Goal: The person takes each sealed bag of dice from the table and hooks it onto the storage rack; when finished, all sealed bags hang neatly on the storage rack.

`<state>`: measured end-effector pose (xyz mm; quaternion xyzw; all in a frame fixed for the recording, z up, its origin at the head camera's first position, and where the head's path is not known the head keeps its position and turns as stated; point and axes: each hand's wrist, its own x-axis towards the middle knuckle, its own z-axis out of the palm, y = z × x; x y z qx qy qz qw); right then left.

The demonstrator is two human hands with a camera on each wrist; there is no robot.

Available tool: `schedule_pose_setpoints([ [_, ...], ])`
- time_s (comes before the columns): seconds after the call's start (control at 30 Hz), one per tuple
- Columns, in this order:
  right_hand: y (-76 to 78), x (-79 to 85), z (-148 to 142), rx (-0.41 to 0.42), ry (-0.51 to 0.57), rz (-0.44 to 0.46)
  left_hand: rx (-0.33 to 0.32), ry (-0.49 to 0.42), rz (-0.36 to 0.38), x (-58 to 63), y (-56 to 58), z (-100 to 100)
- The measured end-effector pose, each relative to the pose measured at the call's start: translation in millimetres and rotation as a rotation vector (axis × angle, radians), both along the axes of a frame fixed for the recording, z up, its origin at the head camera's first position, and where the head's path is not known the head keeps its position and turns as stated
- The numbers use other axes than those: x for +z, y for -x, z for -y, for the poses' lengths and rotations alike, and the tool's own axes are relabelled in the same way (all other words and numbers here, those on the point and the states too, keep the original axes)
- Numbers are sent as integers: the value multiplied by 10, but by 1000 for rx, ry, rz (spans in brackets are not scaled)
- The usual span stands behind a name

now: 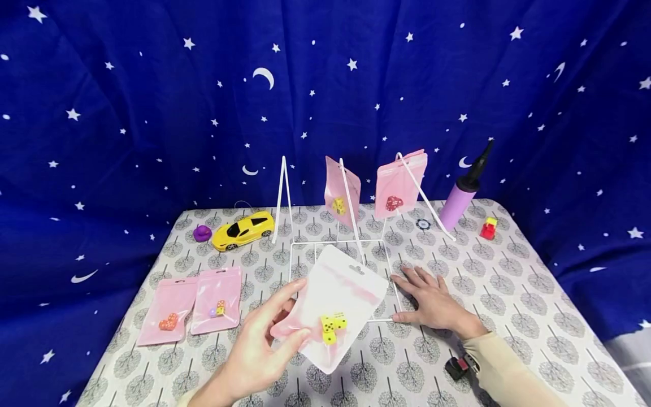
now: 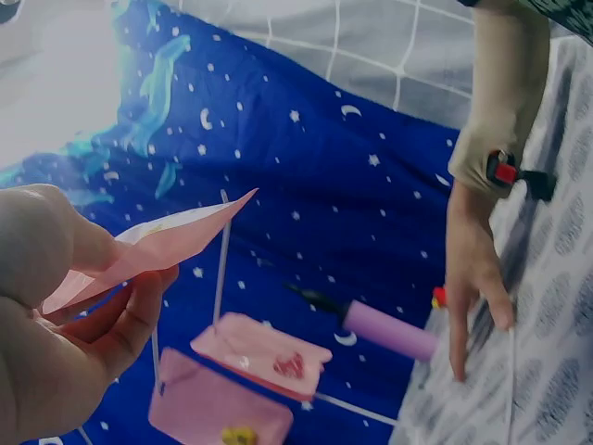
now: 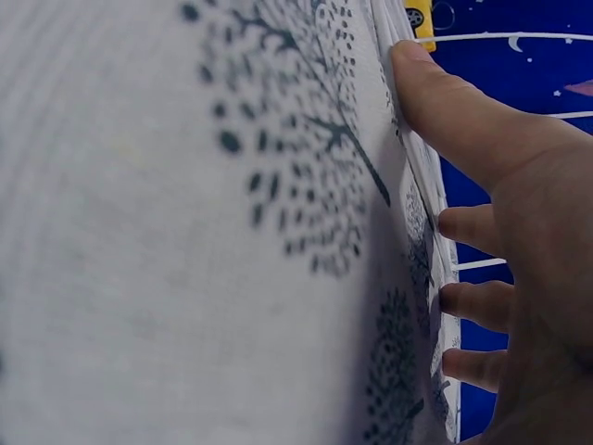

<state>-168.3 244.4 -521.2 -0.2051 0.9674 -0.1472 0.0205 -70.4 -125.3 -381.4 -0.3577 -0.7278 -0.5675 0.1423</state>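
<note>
My left hand [image 1: 264, 339] pinches a pink-and-white zip bag [image 1: 351, 288] by its lower left side, thumb in front and fingers behind. Yellow dice [image 1: 329, 327] show through the bag, which is tilted, its hang hole toward the upper right. Behind it stands a white wire rack [image 1: 335, 242] with slanted arms. One pink bag with yellow dice [image 1: 338, 205] hangs on the middle arm; pink bags with red dice [image 1: 394, 203] hang on the right arm. With fingers spread, my right hand [image 1: 432, 302] rests on the tablecloth, thumb and fingertips at the rack's right base wire.
Two pink bags, one with orange dice [image 1: 168, 322] and one with mixed dice [image 1: 218, 309], lie at left. Farther back are a purple toy duck [image 1: 202, 233] and yellow toy car [image 1: 243, 230]. A purple hand pump [image 1: 458, 206], round chip [image 1: 423, 225] and red-yellow toy [image 1: 489, 228] stand or lie at right.
</note>
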Motion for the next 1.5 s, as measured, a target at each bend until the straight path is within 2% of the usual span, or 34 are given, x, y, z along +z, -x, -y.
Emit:
schedule_pose_setpoints([
  [0.1,-3,-3,-1,2,11,3,-36,-49,-50,38,19,-53],
  [0.2,-7,-5,-5,2,11,5,-51,-86,-67,48,46,-100],
  [0.4,-10,-2,-6,7,19,3,-76,-133,-8,48,68,-150],
  [0.77,-14,5,2,6,13,-7,-36,-124,98,43,45,-169],
  [1.07,-13,1,1,4,19,-4,-88,-167,46,-6,70,-198],
  [1.2,-12,1,-1,4,19,-1,-93,-177,59,-26,76,-205],
  [1.37,-11,0,-3,6,13,-6,-37,-201,121,-111,128,-257],
  [1.5,-9,1,1,11,2,-17,33,-229,79,-271,263,-347],
])
